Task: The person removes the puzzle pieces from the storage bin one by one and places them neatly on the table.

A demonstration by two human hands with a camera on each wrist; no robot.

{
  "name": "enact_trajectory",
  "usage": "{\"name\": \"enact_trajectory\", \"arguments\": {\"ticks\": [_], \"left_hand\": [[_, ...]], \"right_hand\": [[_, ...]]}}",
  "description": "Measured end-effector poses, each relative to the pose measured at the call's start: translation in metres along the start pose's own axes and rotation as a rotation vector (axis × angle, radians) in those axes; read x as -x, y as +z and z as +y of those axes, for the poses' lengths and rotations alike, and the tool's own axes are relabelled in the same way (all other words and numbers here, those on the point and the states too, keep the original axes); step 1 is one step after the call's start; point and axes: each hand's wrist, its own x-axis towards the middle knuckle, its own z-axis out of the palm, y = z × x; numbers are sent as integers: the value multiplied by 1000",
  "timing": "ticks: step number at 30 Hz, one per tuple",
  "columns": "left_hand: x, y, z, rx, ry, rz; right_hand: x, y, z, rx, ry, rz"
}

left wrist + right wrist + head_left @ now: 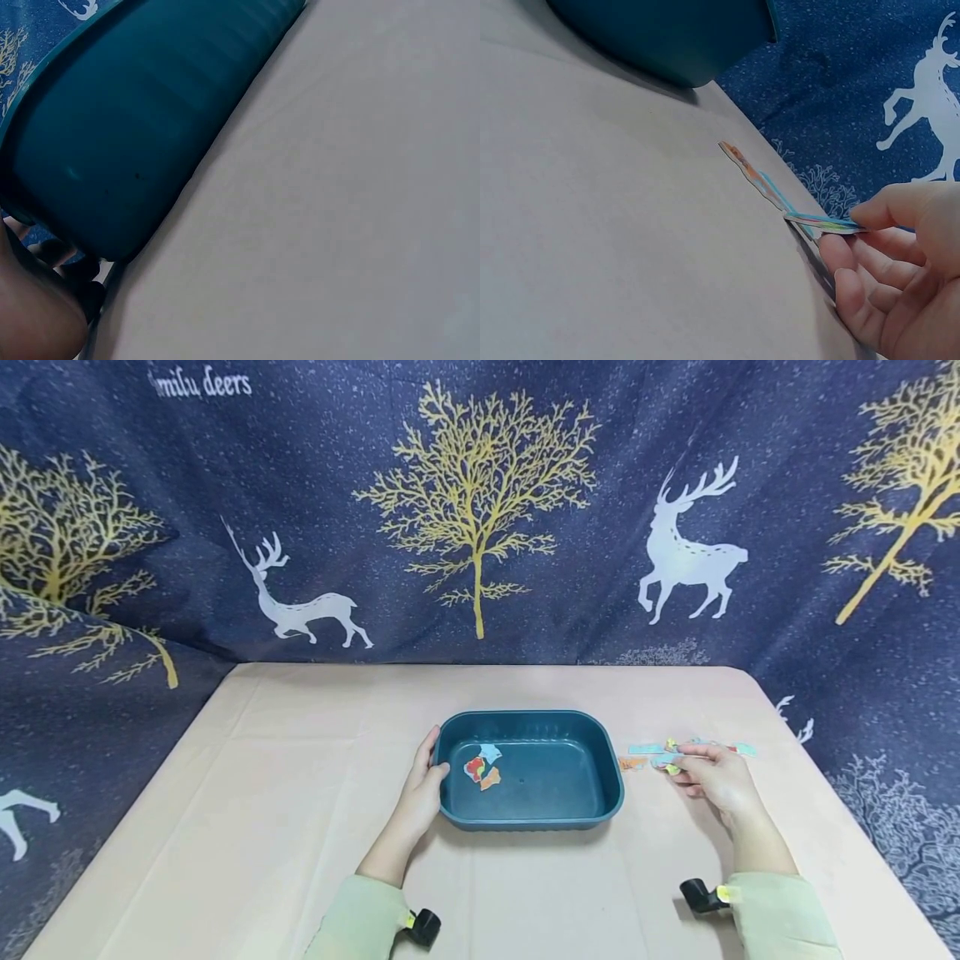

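Note:
A dark teal plastic basin (525, 821) stands on the table, and my left hand (420, 789) grips its left end, thumb over the rim and fingers outside. Inside the basin's left part lie a light blue puzzle piece (490, 752), a red one (474, 768) and an orange one (491, 778). To the right of the basin, my right hand (716, 783) pinches a flat blue and yellow-green puzzle piece (825, 223) between thumb and fingers, just above the table. Beside it lie an orange piece (632, 763) and a light blue strip-like piece (645, 749).
More colourful pieces (744, 749) lie behind the right hand, partly hidden by it. A pale cloth covers the table (300, 793). Behind hangs a dark blue curtain (315, 510) with deer and trees. Each sleeve carries a black wrist camera (701, 896).

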Motion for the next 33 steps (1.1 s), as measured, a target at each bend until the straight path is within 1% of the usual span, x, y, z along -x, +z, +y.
{"name": "enact_trajectory", "arguments": {"ticks": [4, 9, 15, 17, 18, 24, 25, 29, 33], "left_hand": [[0, -1, -1, -3, 7, -7], [1, -2, 1, -2, 18, -19], [2, -2, 3, -2, 19, -18], [1, -1, 2, -4, 18, -17], [3, -1, 7, -3, 15, -16], [2, -1, 6, -11, 5, -14], [0, -1, 1, -12, 9, -13], [1, -1, 3, -4, 14, -19], [1, -2, 3, -6, 14, -18]], "right_hand": [[0, 0, 0, 17, 25, 7], [0, 1, 0, 30, 17, 8], [1, 0, -1, 2, 25, 18], [1, 0, -1, -3, 25, 30], [2, -1, -1, -3, 22, 37], [5, -5, -3, 23, 27, 78], [5, -6, -4, 23, 30, 84], [4, -8, -2, 7, 23, 109], [3, -10, 0, -5, 21, 114]]}}
